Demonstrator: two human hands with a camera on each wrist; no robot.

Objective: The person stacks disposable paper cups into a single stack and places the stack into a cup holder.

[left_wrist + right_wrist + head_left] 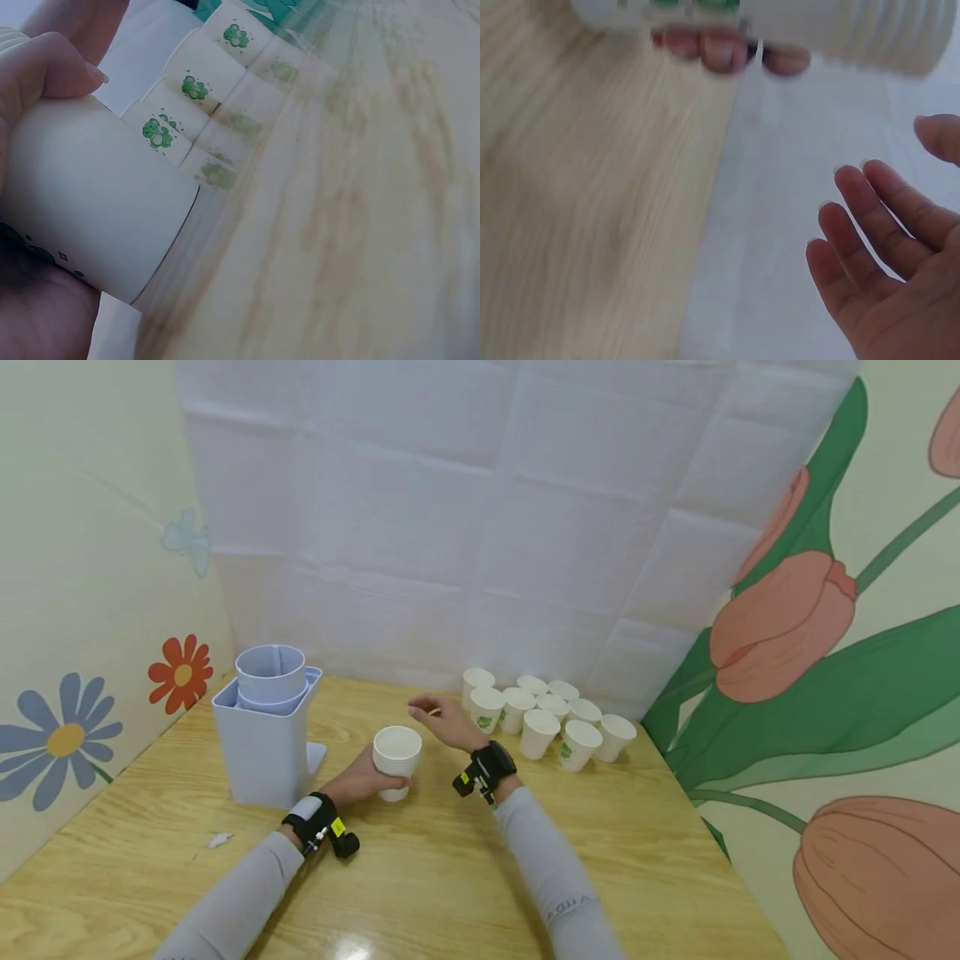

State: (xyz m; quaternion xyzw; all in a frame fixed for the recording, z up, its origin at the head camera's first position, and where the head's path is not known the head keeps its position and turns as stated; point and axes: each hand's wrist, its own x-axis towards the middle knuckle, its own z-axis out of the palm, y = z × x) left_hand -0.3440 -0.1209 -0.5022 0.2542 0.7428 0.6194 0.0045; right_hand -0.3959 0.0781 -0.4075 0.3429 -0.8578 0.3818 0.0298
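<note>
My left hand (362, 778) grips a stack of white paper cups (397, 746), its fingers and thumb curled round the side. The rims of several nested cups show at the top of the stack. In the left wrist view the lowest cup (97, 195) has a green print. My right hand (444, 720) hovers just right of and beyond the stack, holding nothing. The right wrist view shows its fingers (877, 225) loosely bent and apart from the stack (780, 26). Right of that hand, several single paper cups (540, 731) stand upright in a group, some with green prints.
At the left stands a pale blue square bin (262, 760) with round pale blue containers (272, 672) nested in its top. A small white scrap (219, 840) lies on the wooden table (420, 893). White cloth (405, 527) hangs behind; painted walls flank both sides.
</note>
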